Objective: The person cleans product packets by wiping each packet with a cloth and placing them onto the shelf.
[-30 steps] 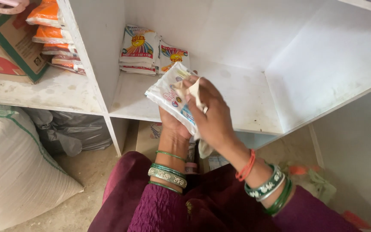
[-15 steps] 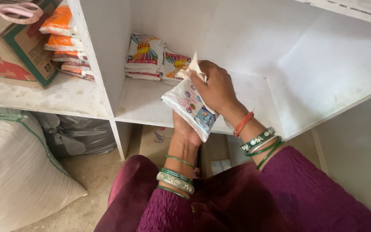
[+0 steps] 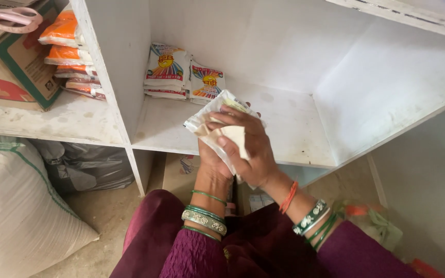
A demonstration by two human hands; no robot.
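Both hands held a small, flat white plastic packet with colourful print just in front of the white painted shelf, above its front edge. The right hand lay over the packet with its fingers folded down on the upper face, closed on it, while the left hand came up from beneath and gripped the lower end, mostly hidden behind the right. The packet looked light and soft, a thin pouch that would bend and crinkle rather than hold stiff; its film seemed slippery, so a pinch along a sealed edge or a flat clasp across the middle would likely hold best. At the back of the same compartment lay two short stacks of similar white packets with rainbow-striped print. Past the upright divider, orange packets were piled beside a printed cardboard box with pink-handled scissors on top. A large white woven sack and a dark plastic bag sat below, well clear of the hands.
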